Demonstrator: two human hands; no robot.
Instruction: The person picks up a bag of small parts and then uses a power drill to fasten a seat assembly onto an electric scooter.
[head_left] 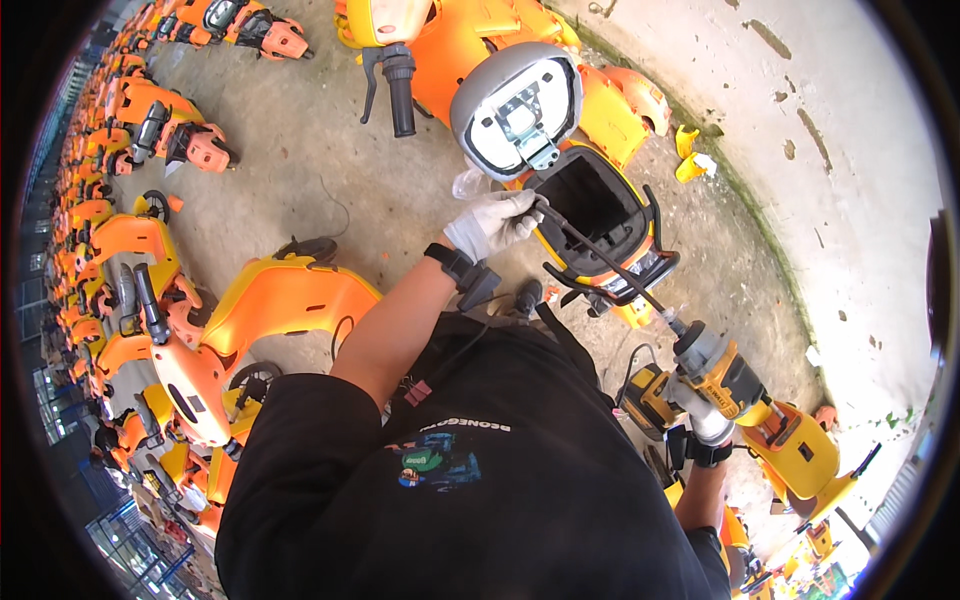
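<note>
Far out to the left of your left hand, a crowd of orange scooters (125, 230), too tightly packed to count, and one bigger in view, the near scooter (190, 385), down and left of that hand. Now your left hand (492, 222): one white glove, one black wristband (457, 266), fingers closed in a pinch on the upper end of one long dark rod (600, 255). Just above that hand, one seat (520, 115) stands tipped up, pale underside showing; right beside the hand gapes one storage compartment (632, 238). And there goes the rod, slanting down and right from your left hand, past the compartment, to the nose of one yellow-and-black power driver (728, 380). Your right hand (708, 418), the second white glove, is wrapped firmly around the driver's grip, with one battery pack (650, 400) just left of it. Well above the right hand, two yellow scraps (688, 155) lie on the floor (745, 290), near one pale wall (800, 120).
</note>
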